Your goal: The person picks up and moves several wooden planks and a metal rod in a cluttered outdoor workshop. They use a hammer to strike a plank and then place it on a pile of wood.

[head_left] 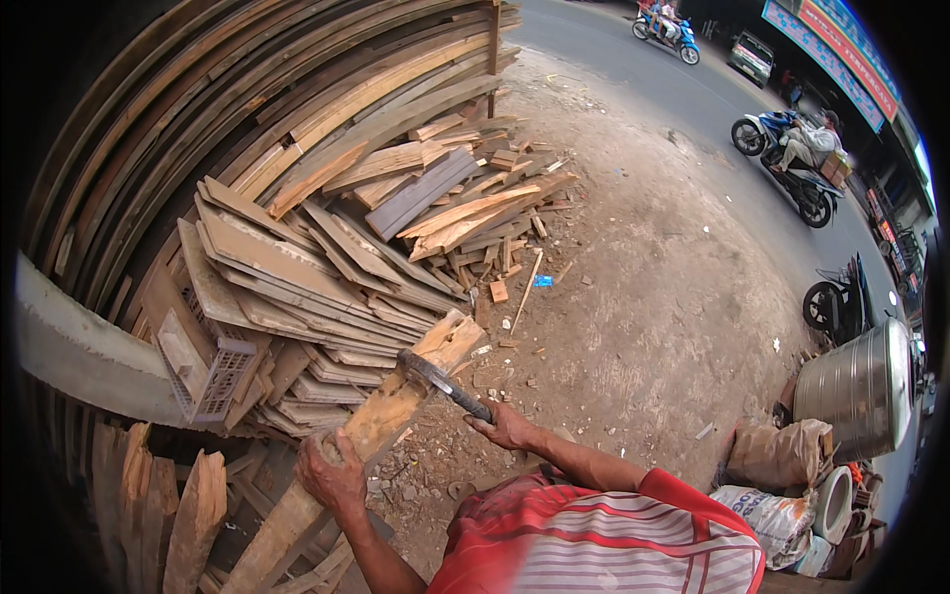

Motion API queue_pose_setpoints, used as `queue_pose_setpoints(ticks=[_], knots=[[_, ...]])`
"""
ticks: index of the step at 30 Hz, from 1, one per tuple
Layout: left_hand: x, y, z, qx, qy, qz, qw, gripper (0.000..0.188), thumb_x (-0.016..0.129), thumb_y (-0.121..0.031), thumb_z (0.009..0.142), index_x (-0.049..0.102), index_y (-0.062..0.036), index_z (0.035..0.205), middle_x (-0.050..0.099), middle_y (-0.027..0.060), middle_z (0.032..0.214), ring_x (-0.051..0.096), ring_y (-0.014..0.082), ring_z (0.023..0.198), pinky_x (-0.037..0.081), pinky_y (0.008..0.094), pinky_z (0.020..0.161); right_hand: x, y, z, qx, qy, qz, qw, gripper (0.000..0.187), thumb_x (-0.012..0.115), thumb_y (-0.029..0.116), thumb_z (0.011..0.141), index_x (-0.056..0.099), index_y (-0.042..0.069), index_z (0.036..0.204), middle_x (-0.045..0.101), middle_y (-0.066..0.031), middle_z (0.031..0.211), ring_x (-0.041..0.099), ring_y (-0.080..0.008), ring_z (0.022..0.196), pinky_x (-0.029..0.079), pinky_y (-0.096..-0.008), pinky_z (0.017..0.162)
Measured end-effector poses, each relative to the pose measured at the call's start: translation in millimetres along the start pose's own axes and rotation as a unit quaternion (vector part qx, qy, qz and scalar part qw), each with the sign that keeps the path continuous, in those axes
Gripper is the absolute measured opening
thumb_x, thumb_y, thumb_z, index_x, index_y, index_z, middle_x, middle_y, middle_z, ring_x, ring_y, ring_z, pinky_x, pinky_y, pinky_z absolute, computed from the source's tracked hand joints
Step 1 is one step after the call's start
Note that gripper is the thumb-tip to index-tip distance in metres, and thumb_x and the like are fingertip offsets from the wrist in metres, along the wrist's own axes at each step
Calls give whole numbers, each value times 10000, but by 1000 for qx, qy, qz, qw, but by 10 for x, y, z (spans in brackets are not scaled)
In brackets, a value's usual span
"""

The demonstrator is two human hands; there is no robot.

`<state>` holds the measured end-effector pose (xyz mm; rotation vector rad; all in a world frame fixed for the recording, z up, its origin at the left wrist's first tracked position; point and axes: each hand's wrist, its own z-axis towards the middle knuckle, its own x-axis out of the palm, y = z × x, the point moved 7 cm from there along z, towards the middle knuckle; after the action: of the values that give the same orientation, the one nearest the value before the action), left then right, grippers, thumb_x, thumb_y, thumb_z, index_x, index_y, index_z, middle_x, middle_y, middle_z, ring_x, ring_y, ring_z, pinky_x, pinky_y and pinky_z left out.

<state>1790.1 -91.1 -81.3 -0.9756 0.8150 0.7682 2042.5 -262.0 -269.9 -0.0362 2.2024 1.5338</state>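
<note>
A long, rough wooden plank (381, 416) slants up from the lower left, its far end splintered and pitted. My left hand (333, 475) is closed around the plank's edge at about its middle. In my right hand (502, 427) is the dark handle of a hammer (450, 389), gripped near its end. The hammer's metal head rests against the plank close to the far end; exactly how it meets the wood is too small to make out.
Stacked boards (287, 267) and a scrap wood pile (475, 203) lie ahead and left, beside a plastic crate (223, 376). Splintered posts (193, 515) stand lower left. Sacks (777, 450) and a metal drum (853, 388) are at right. A motorcycle with rider (797, 158) is on the road.
</note>
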Motion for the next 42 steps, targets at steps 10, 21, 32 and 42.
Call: queue_pose_setpoints(ticks=[10,21,32,42], knots=[[35,44,-4,3,1,18,1000,472,682,-362,938,654,82,1096,669,247,1148,625,425,1083,439,505,995,9,-21,15,7,2,-6,1000,482,618,484,993,634,22,1129,684,-227,862,673,-369,813,507,-483,766],[17,31,-17,-5,-9,30,1000,418,694,-332,931,668,59,1077,678,227,1129,634,410,1074,445,505,978,-6,-27,31,-5,-8,-9,1000,461,633,466,984,641,20,1098,683,-242,858,673,-388,809,507,-486,760],[2,9,0,-3,-4,17,1000,414,683,-341,935,669,49,1072,676,219,1104,634,409,1052,445,517,967,12,-94,64,-13,-20,7,1000,433,641,447,983,640,24,1075,678,-236,840,667,-385,785,504,-484,745],[1,-3,0,5,-11,10,1000,336,689,-318,934,681,-1,1044,679,188,1067,642,394,1023,452,510,929,20,-118,79,-16,-13,2,1000,442,634,455,987,630,23,1081,672,-230,823,664,-372,770,503,-476,738]])
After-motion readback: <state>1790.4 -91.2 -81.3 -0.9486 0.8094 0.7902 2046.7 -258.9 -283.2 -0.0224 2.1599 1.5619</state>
